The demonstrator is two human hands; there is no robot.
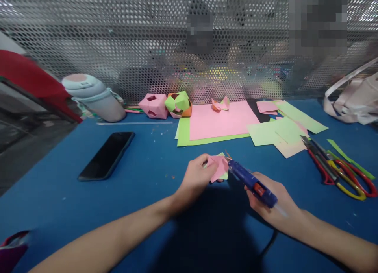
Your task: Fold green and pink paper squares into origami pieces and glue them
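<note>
Between the thumb and fingers of my left hand [198, 174] is a small folded paper piece [219, 166], pink on top with pale green showing at its edges. My right hand [273, 196] is wrapped round a blue hot glue gun [251, 181] with an orange part on its body. The gun's nozzle points left and sits at the right edge of the folded paper; whether it touches cannot be made out. A clear glue stick pokes from the gun's back end, and a dark cord runs below my right hand.
Behind lie pink sheets [221, 121], pale green sheets [270, 131], a pink paper model [153, 106], a green-and-orange one [178, 104] and a small folded piece [221, 104]. A phone [106, 155] and bottle [94, 98] are left; scissors [342, 172] and a bag [354, 98] are right. Perforated metal mesh [165, 41] rises behind.
</note>
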